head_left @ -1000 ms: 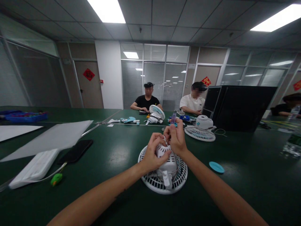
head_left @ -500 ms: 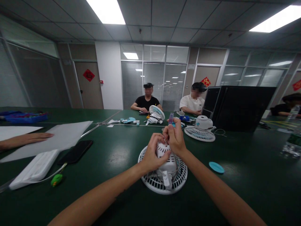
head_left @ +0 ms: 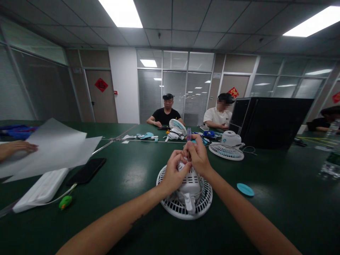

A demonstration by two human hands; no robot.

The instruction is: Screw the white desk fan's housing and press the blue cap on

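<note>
A white fan (head_left: 192, 184) lies grille-down on the table in front of me, its motor housing upward and a white plug against its near side. My right hand (head_left: 198, 154) is closed around a screwdriver (head_left: 189, 134) with a clear purple handle, its shaft pointing down at the top of the housing. Against the housing top, my left hand (head_left: 177, 169) has its thumb and fingers drawn together close to the screwdriver's tip. Whatever sits between those fingertips is hidden.
A light-blue disc (head_left: 245, 189) lies to the right. Leftward are a black phone (head_left: 87, 171), a white power strip (head_left: 41, 187) and another person's hand (head_left: 18, 148) on paper sheets (head_left: 61, 148). Beyond stand a second fan (head_left: 227, 150), a third fan (head_left: 176, 129) and a black computer case (head_left: 273, 122).
The screwdriver has tilted from leaning right to nearly upright. My left thumb has moved up the housing toward the fingers. At left, the other person's hand has lifted a paper sheet.
</note>
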